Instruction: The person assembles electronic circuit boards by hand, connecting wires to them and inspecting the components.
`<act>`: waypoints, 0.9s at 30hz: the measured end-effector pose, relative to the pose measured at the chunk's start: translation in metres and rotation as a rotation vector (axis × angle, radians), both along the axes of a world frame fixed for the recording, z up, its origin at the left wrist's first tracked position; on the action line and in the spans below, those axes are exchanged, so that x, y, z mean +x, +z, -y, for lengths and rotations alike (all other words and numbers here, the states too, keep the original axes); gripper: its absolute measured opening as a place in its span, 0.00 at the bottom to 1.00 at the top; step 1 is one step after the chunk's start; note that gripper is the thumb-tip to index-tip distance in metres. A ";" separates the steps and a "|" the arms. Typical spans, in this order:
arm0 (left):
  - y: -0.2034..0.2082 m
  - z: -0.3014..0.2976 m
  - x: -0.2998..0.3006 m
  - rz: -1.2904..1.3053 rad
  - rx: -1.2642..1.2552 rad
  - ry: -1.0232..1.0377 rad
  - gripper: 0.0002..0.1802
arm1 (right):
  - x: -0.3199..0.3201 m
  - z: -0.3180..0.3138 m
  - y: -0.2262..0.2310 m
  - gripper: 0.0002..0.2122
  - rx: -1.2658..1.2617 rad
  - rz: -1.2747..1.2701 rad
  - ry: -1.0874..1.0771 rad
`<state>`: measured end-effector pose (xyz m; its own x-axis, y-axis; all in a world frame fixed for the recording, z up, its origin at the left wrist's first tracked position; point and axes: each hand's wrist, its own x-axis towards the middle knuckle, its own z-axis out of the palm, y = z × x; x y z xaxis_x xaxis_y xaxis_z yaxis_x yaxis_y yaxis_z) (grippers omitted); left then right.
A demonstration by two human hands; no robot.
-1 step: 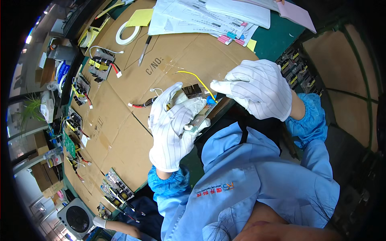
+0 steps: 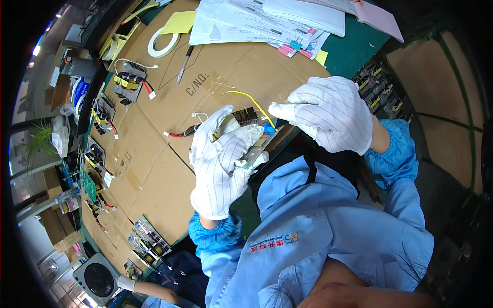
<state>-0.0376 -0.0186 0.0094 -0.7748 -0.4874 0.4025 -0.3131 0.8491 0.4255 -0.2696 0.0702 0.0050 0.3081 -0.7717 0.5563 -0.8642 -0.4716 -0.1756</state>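
Observation:
My left hand [image 2: 221, 161], in a white striped glove, is closed round a circuit board [image 2: 252, 154] held tilted at the table's front edge. A dark finned part [image 2: 246, 116] and a blue round component [image 2: 269, 128] show on it. From beside the blue component a yellow wire [image 2: 251, 97] arches up and to the left. My right hand [image 2: 328, 115], gloved alike, hovers just right of that wire with its fingers curled in; whatever it may pinch is hidden. Past my left hand, a red and black lead [image 2: 182, 132] and a white cord [image 2: 199, 114] stick out over the cardboard.
Cardboard [image 2: 154, 169] covers the table. Several similar boards, such as this one [image 2: 128, 82], line its left side. A pen [image 2: 185, 65], a tape roll [image 2: 163, 45] and papers [image 2: 241, 23] lie at the back. A co-worker's gloved hand [image 2: 126, 283] is beside a fan [image 2: 97, 280].

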 end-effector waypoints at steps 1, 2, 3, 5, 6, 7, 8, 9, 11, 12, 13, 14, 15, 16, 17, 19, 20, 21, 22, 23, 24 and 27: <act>0.000 0.000 0.000 -0.001 0.000 0.001 0.16 | 0.000 0.000 0.000 0.21 0.011 -0.004 -0.001; -0.001 0.000 0.001 0.002 -0.003 0.002 0.16 | 0.000 -0.001 0.001 0.21 0.011 -0.005 0.000; -0.001 0.000 0.001 0.006 -0.006 0.003 0.16 | 0.000 -0.001 0.000 0.21 0.022 0.003 0.008; 0.001 -0.001 -0.001 0.004 0.003 0.003 0.16 | -0.001 -0.001 0.000 0.22 0.033 0.011 0.016; 0.001 -0.001 -0.001 0.002 0.012 0.002 0.16 | -0.001 -0.002 0.001 0.22 0.046 0.008 0.020; 0.000 0.000 -0.001 0.001 0.012 0.001 0.16 | -0.001 -0.002 0.001 0.22 0.058 0.004 0.023; -0.001 0.001 -0.001 0.008 0.004 -0.007 0.17 | -0.002 -0.003 0.000 0.22 0.058 0.003 0.023; -0.001 0.001 -0.001 0.015 -0.003 -0.014 0.17 | -0.002 -0.003 -0.001 0.23 0.058 0.000 0.030; 0.000 -0.001 -0.001 0.014 0.007 0.002 0.17 | -0.001 -0.001 0.000 0.23 0.057 -0.002 0.041; 0.001 -0.002 -0.001 0.012 0.017 0.017 0.16 | 0.000 0.002 0.002 0.21 0.024 0.036 0.056; 0.000 -0.001 -0.001 0.011 0.017 0.016 0.16 | 0.001 0.003 0.004 0.19 -0.009 0.073 0.069; -0.001 0.001 -0.001 0.012 0.007 0.008 0.16 | 0.000 0.002 0.002 0.19 -0.008 0.072 0.068; -0.002 0.002 -0.001 0.012 -0.003 0.000 0.16 | -0.001 0.001 -0.003 0.20 -0.015 0.052 0.040; -0.001 0.003 0.000 0.014 -0.003 0.001 0.16 | -0.002 0.001 -0.005 0.22 -0.022 0.033 0.015; -0.001 0.003 -0.001 0.013 -0.010 -0.014 0.17 | -0.001 0.001 -0.003 0.22 -0.022 0.034 0.016; 0.000 0.003 -0.001 0.012 -0.017 -0.030 0.17 | 0.001 0.001 0.005 0.21 0.036 -0.013 0.016; 0.001 0.002 -0.001 0.013 -0.021 -0.021 0.17 | 0.001 0.001 0.005 0.21 0.037 -0.013 0.016; 0.001 0.002 -0.001 0.014 -0.024 -0.013 0.17 | 0.001 0.001 0.005 0.21 0.020 -0.029 0.018; 0.000 0.002 -0.001 0.014 -0.024 -0.013 0.17 | 0.001 0.001 0.005 0.21 0.005 -0.045 0.021; 0.000 0.001 -0.002 0.008 -0.021 -0.010 0.17 | 0.001 0.000 0.007 0.21 0.005 -0.045 0.022; -0.001 0.001 -0.002 0.002 -0.019 -0.007 0.17 | 0.003 -0.001 0.010 0.21 0.019 -0.072 0.014; -0.002 0.002 -0.001 0.008 -0.027 -0.040 0.17 | 0.005 -0.005 0.011 0.20 0.016 -0.115 -0.006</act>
<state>-0.0385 -0.0208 0.0073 -0.7967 -0.4453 0.4087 -0.2824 0.8721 0.3997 -0.2642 0.0748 0.0163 0.3645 -0.7825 0.5048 -0.8820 -0.4640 -0.0825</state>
